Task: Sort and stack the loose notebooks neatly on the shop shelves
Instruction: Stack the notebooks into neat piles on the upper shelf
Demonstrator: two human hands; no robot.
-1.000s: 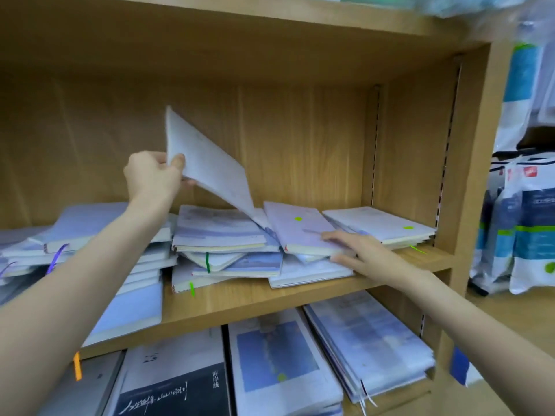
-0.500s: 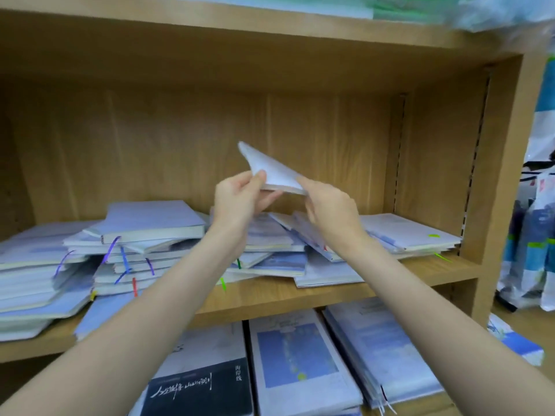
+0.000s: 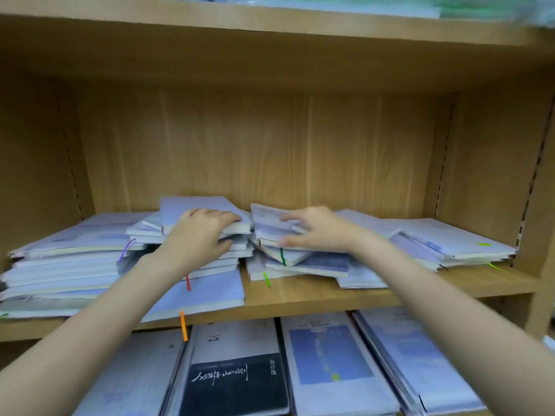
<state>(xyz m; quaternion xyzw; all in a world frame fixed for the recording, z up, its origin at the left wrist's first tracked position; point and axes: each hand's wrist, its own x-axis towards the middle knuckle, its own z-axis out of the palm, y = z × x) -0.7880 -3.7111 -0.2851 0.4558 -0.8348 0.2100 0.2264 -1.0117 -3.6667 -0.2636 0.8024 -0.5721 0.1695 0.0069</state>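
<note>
1. We see the left hand (image 3: pixel 201 235) gripping the top pale lilac notebook (image 3: pixel 198 210) of a pile: fingers lie curled over its cover, thumb tucked under its near edge.
2. That pile of pale notebooks (image 3: pixel 210 259) sits left of the middle of the light wooden shelf (image 3: pixel 315 295), with a red ribbon marker (image 3: pixel 188 282) hanging from it.
3. We see the right hand (image 3: pixel 318 228) spread over a tilted white notebook (image 3: pixel 270 219), fingers on top, thumb at the near edge; we cannot tell how firmly it holds.
4. This notebook tops an untidy heap (image 3: pixel 303 265) just beside the first pile, showing green ribbon markers (image 3: pixel 282 256).
5. Flatter stacks (image 3: pixel 69 256) reach the shelf's left end; another stack (image 3: pixel 450 241) lies near its right end.
6. On the shelf below, a black-and-white covered book (image 3: pixel 237 373) lies beside a blue-panelled one (image 3: pixel 330 355).
</note>
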